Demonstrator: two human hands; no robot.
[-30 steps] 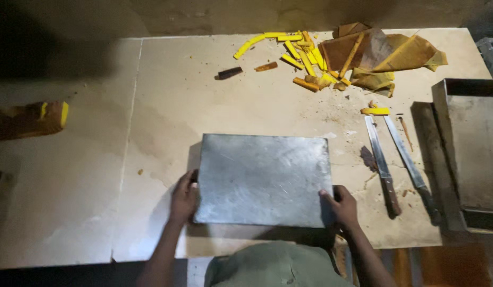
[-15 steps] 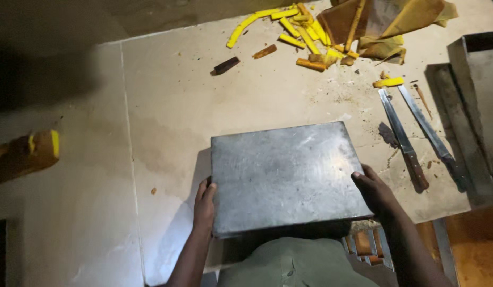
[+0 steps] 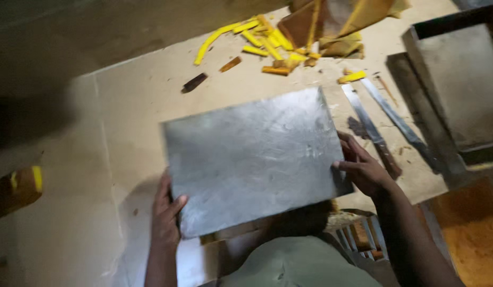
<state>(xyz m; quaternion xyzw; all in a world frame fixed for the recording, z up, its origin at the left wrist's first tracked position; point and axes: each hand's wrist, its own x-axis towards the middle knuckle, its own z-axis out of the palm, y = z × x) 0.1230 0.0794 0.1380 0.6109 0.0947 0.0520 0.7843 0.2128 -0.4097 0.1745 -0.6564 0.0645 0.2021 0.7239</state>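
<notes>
I see no packages or labels. Left hand [image 3: 165, 212] and right hand [image 3: 363, 169] grip opposite edges of a dull grey, scuffed metal sheet [image 3: 251, 159] over the pale worktable [image 3: 124, 117]. Yellow strips [image 3: 257, 37] beyond; two flat blades [image 3: 384, 125] beside it.

The metal sheet [image 3: 254, 159] is at the counter's [image 3: 129, 106] near edge. Two blades [image 3: 387, 125] lie to its right, and scraps [image 3: 267, 45] lie at the far edge.
</notes>
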